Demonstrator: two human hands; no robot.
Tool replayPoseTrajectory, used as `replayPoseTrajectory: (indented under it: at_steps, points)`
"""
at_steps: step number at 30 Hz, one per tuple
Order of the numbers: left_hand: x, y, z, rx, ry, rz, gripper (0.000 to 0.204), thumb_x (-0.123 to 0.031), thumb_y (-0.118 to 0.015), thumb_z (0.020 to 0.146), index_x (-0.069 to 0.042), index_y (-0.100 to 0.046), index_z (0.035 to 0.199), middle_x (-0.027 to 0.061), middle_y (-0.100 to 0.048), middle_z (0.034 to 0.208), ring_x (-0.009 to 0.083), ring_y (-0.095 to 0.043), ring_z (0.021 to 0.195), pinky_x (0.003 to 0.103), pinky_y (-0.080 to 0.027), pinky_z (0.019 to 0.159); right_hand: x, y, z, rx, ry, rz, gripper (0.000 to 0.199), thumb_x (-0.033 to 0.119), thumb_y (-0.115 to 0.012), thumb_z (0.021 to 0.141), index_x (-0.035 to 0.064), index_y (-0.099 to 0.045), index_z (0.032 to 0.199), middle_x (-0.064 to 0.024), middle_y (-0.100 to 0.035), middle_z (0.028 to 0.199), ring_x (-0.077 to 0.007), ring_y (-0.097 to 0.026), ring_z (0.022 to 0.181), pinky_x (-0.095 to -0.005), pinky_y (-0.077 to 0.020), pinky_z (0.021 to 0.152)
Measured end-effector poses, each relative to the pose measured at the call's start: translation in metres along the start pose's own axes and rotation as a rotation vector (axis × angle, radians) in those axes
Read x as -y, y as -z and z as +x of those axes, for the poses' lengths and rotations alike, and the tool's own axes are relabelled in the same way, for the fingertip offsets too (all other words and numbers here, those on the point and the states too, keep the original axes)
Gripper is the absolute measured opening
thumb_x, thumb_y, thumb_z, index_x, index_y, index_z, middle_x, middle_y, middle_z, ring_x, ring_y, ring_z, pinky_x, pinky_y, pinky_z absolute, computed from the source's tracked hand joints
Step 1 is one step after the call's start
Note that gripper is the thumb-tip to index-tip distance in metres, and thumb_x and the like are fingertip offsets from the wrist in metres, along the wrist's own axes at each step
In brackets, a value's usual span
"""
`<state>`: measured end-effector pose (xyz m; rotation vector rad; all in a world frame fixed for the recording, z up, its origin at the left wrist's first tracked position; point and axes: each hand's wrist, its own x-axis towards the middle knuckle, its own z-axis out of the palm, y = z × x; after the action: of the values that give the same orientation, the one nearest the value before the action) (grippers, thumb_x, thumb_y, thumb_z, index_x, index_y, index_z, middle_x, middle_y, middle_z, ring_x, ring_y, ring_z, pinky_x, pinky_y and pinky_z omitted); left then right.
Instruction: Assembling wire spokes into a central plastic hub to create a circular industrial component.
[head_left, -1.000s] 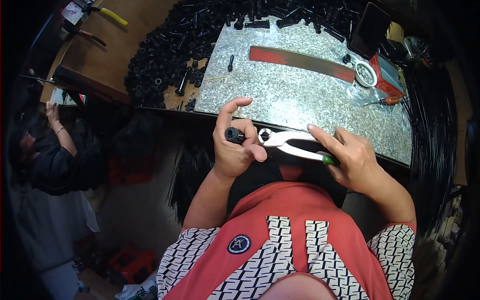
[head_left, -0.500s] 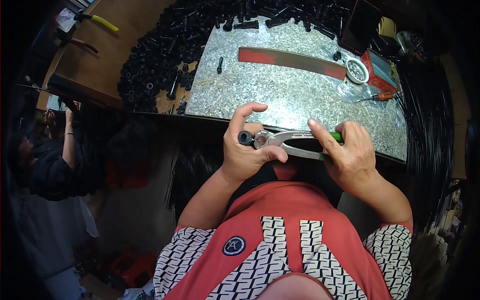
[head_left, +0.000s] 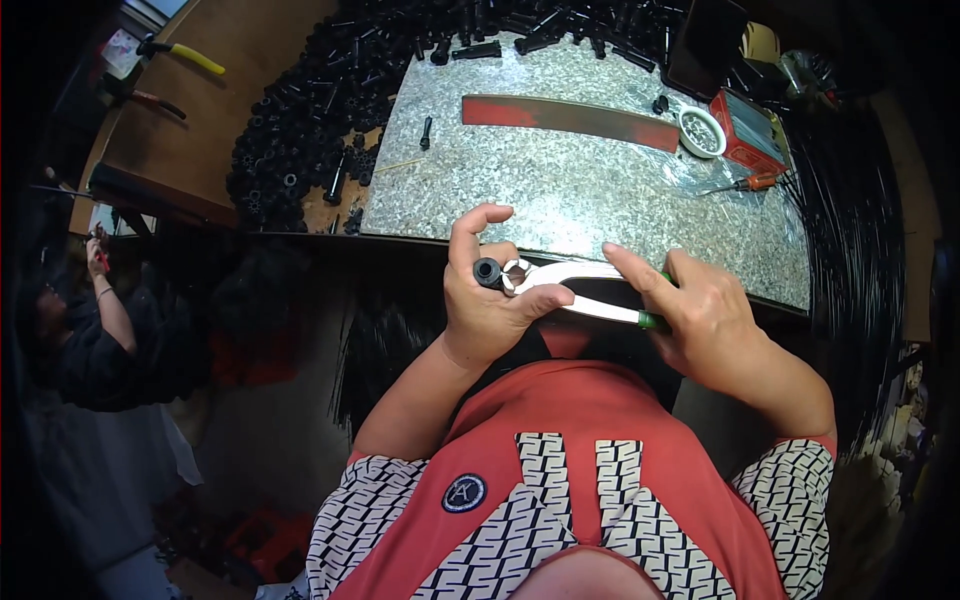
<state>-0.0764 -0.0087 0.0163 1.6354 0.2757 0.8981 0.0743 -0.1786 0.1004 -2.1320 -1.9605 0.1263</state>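
Note:
My left hand (head_left: 482, 318) is closed around a short black tubular part (head_left: 487, 272), its round hollow end facing up toward me. Its index finger is raised and bent, and the thumb lies along the pincers. Steel pincers (head_left: 578, 271) with green grips have their jaws right beside the black part; whether the jaws bite on anything is too small to tell. My right hand (head_left: 712, 312) holds the pincers by the handles, which are spread apart, with the index finger stretched along the upper one. Both hands are just off the near edge of the stone-topped table (head_left: 540, 205).
Heaps of black parts (head_left: 285, 130) lie left and at the back. On the table are a long red-brown strip (head_left: 570, 122), a white bowl (head_left: 701, 133), a red box (head_left: 748, 135) and a screwdriver (head_left: 750, 184). Black strands (head_left: 850, 200) hang right. Another person (head_left: 100, 330) works at left.
The view has shifted slightly, moving the table a little left in it. My pincers have tilted and now shine brighter. At left, the other person's hand is lower, with something red in it.

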Motion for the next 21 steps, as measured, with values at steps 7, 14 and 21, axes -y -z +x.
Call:
replayPoseTrajectory:
  at_steps: [7, 14, 21]
  points:
    - [0.005, 0.003, 0.004, 0.033, 0.053, -0.096, 0.087, -0.034, -0.087, 0.064, 0.000, -0.036, 0.125, -0.0059, -0.046, 0.057, 0.0000, -0.042, 0.054, 0.014, -0.027, 0.050, -0.005, -0.008, 0.001, -0.102, -0.008, 0.021, 0.070, 0.004, -0.068, 0.074, 0.0178, -0.046, 0.139, -0.0095, -0.044, 0.073, -0.0239, -0.048, 0.061, -0.0369, -0.0403, 0.054]
    - [0.007, 0.008, 0.001, 0.108, 0.055, -0.102, 0.099, -0.036, -0.092, 0.054, 0.000, -0.036, 0.127, -0.0055, -0.048, 0.055, 0.0009, -0.045, 0.051, 0.016, -0.028, 0.049, -0.004, 0.000, -0.014, -0.126, 0.087, -0.087, 0.064, 0.005, -0.067, 0.075, 0.0163, -0.051, 0.136, -0.0071, -0.041, 0.071, -0.0209, -0.047, 0.060, -0.0344, -0.0396, 0.052]
    - [-0.001, 0.003, 0.001, 0.147, 0.095, -0.054, 0.068, -0.005, -0.079, 0.070, 0.001, -0.037, 0.124, -0.0040, -0.047, 0.054, 0.0021, -0.045, 0.050, 0.017, -0.032, 0.050, 0.000, -0.005, -0.015, -0.100, 0.062, -0.023, 0.066, 0.005, -0.065, 0.075, 0.0161, -0.048, 0.138, -0.0079, -0.043, 0.071, -0.0218, -0.049, 0.060, -0.0345, -0.0412, 0.050]
